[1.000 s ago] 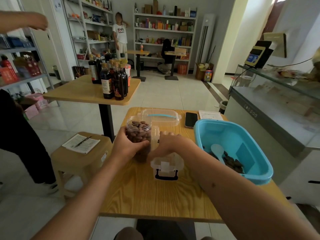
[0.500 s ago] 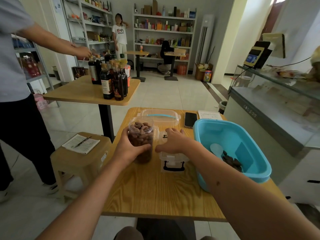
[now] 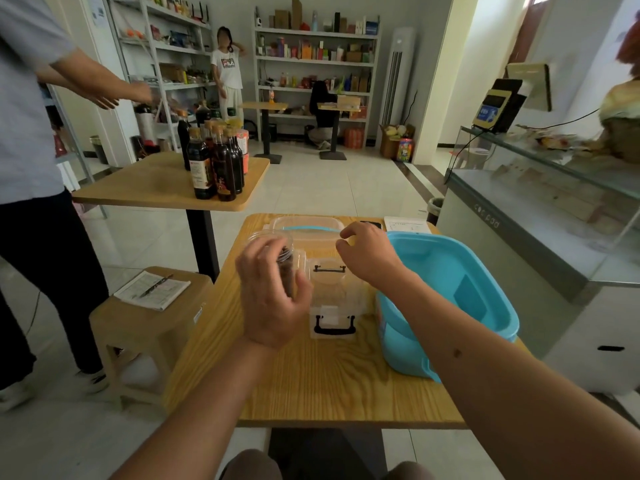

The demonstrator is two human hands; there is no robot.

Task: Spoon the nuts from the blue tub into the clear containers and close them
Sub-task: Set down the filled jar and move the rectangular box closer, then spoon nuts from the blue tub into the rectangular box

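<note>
My left hand (image 3: pixel 273 292) is wrapped around a clear round jar (image 3: pixel 272 237) holding brown nuts, at the left of the wooden table (image 3: pixel 311 382). Right beside the jar stands a clear rectangular container (image 3: pixel 334 306) with black clip handles. My right hand (image 3: pixel 367 252) hovers above its far end with curled fingers and nothing in it. A clear lid with a blue strip (image 3: pixel 304 226) lies at the table's far edge. The blue tub (image 3: pixel 453 271) sits on the right; my right forearm hides its nuts and spoon.
A phone (image 3: pixel 374 223) and a paper sheet (image 3: pixel 408 225) lie at the far edge. Dark bottles (image 3: pixel 214 168) stand on a second table ahead left. A stool with papers (image 3: pixel 152 289) and a standing person (image 3: pixel 31 161) are at left, a glass counter (image 3: pixel 540 216) at right.
My right hand has lifted off the rectangular container and moved toward the far lid. My left hand has shifted round the front of the jar. The person at left has stepped closer.
</note>
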